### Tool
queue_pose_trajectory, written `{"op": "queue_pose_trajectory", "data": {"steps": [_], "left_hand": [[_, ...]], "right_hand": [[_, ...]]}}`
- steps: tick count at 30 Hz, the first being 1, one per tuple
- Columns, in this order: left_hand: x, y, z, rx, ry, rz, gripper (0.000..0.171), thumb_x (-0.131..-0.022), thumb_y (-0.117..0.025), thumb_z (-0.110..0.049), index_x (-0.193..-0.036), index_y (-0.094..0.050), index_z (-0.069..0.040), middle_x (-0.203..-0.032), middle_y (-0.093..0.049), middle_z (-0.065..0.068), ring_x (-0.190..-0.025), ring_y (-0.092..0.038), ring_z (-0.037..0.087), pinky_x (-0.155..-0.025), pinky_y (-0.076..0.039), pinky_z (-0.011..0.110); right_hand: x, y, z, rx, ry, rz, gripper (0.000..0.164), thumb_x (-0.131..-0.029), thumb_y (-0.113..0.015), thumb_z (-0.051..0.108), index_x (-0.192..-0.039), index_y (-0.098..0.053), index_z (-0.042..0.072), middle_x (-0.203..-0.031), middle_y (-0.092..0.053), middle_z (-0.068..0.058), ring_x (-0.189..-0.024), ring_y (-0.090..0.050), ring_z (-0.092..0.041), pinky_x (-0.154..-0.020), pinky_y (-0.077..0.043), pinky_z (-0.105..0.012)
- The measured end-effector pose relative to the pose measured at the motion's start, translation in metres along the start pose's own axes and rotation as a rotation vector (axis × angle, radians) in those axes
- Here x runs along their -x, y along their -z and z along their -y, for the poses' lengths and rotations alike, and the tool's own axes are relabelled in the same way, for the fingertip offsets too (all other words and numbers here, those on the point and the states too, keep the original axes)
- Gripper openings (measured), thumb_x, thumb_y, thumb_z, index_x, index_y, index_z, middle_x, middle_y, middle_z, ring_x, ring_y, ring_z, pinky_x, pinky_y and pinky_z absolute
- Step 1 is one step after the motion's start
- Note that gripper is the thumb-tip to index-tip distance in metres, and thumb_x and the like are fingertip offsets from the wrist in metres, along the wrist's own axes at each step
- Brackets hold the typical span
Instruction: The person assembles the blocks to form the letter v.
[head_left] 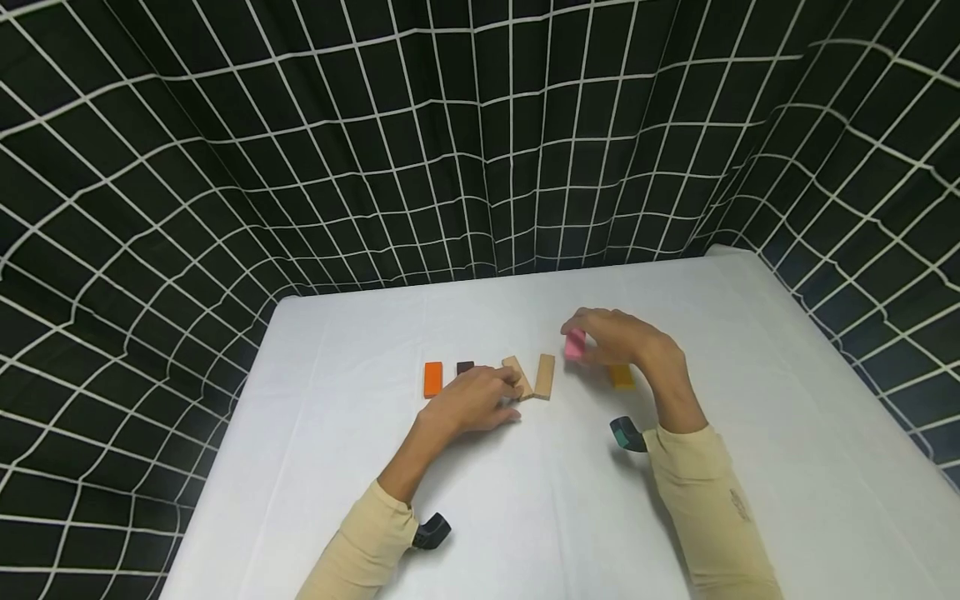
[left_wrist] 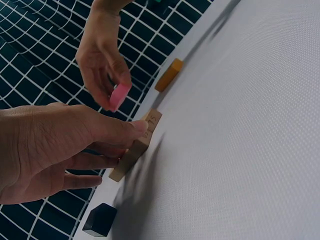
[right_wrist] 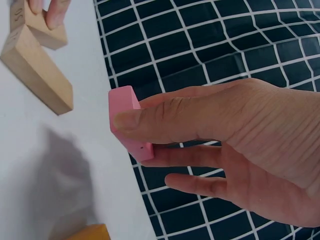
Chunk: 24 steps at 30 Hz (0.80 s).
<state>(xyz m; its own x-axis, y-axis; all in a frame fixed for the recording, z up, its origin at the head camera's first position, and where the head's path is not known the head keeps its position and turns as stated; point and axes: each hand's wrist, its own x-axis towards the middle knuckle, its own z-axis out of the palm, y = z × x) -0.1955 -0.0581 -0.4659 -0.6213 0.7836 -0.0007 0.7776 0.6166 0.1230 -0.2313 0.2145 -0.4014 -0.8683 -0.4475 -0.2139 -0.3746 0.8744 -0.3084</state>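
Thumb and fingers of my right hand [head_left: 618, 335] are pinching the pink block [head_left: 574, 344], and I am holding it raised above the tabletop [head_left: 510, 500]. Just beneath that hand, toward the wrist, the yellow block [head_left: 621, 377] is resting, its far part being hidden by the hand in the head view. My left hand [head_left: 472, 400] is gripping a tan block [left_wrist: 131, 159] down on the tabletop, with the thumb lying at its near end and the fingertips lying along its other side. Between my hands a second tan block [head_left: 545, 377] is resting, its near end touching the gripped one so that the pair is forming a V. Just beyond my left hand the black block [head_left: 465, 366] is peeking out, and near that hand's outer side the orange block [head_left: 432, 380] is lying.
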Motion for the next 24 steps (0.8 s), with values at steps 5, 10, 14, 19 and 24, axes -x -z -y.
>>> {"op": "queue_pose_trajectory", "data": {"steps": [5, 10, 14, 19, 24], "left_hand": [[0.0, -0.001, 0.0, 0.003, -0.007, -0.018, 0.034, -0.096, -0.075, -0.04, -0.12, -0.079, -0.017, -0.119, -0.07, -0.003, -0.099, -0.07, 0.015, -0.098, -0.058, 0.034], [0.001, -0.003, 0.002, 0.008, -0.018, -0.024, 0.033, -0.095, -0.076, -0.039, -0.12, -0.079, -0.017, -0.12, -0.071, -0.002, -0.101, -0.072, 0.015, -0.098, -0.058, 0.033], [0.0, -0.003, 0.004, 0.009, -0.024, -0.025, 0.033, -0.096, -0.075, -0.038, -0.12, -0.079, -0.016, -0.124, -0.071, -0.002, -0.104, -0.072, 0.015, -0.099, -0.058, 0.031], [0.0, -0.004, 0.005, 0.015, -0.032, -0.028, 0.03, -0.096, -0.075, -0.038, -0.117, -0.08, -0.016, -0.123, -0.071, -0.003, -0.103, -0.072, 0.014, -0.098, -0.058, 0.031], [0.001, -0.003, 0.006, 0.01, -0.021, -0.021, 0.031, -0.096, -0.075, -0.038, -0.118, -0.08, -0.016, -0.123, -0.07, -0.003, -0.104, -0.072, 0.014, -0.099, -0.058, 0.03]], "right_hand": [[-0.009, 0.001, 0.002, 0.019, 0.017, -0.015, 0.046, -0.093, -0.079, 0.016, -0.137, -0.067, 0.009, -0.14, -0.066, -0.014, -0.128, -0.063, -0.035, -0.109, -0.053, -0.057], [-0.019, -0.004, 0.002, 0.014, 0.043, -0.016, 0.046, -0.094, -0.078, 0.018, -0.138, -0.067, 0.008, -0.143, -0.065, -0.015, -0.133, -0.062, -0.036, -0.113, -0.05, -0.057], [-0.03, -0.008, 0.0, 0.011, 0.075, -0.03, 0.044, -0.095, -0.078, 0.021, -0.135, -0.069, 0.008, -0.141, -0.066, -0.015, -0.131, -0.063, -0.036, -0.112, -0.051, -0.057], [-0.039, -0.015, 0.001, 0.006, 0.1, -0.05, 0.041, -0.095, -0.076, 0.023, -0.132, -0.07, 0.006, -0.136, -0.068, -0.016, -0.126, -0.065, -0.036, -0.108, -0.053, -0.055], [-0.048, -0.021, 0.002, 0.027, 0.11, -0.071, 0.046, -0.096, -0.076, 0.024, -0.136, -0.067, 0.005, -0.137, -0.067, -0.017, -0.129, -0.064, -0.036, -0.11, -0.052, -0.055]]}}
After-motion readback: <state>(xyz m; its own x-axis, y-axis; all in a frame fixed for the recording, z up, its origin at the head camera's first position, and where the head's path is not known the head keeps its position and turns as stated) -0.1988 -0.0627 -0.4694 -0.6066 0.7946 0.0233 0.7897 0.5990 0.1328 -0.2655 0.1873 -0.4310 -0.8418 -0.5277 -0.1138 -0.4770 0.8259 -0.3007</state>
